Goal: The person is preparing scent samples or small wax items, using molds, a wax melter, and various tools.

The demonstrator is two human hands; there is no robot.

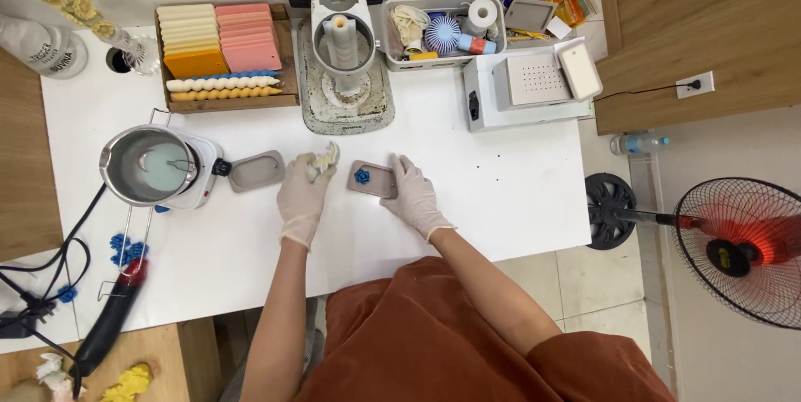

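Gripping a crumpled pale yellow wax piece [321, 163] in gloved left hand [302, 195]; right hand [410, 193] fingers resting on near-right edge of small grey tray [374, 180] at table centre, possibly pinching it, hard to tell. Best done steadying tray flat, keeping wax piece clear of blue flower [362, 175]. Counted: two trays, second empty one [257, 171] left; one blue flower inside.

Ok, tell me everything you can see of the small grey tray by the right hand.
The small grey tray is a shallow rounded rectangle, dull grey, perhaps silicone or metal. It lies flat on the white table, near the middle, slightly turned. A small blue flower-shaped piece sits in its left part. The gloved right hand rests its fingers on the tray's right end. The gloved left hand, apart from it, holds a crumpled pale yellowish lump.
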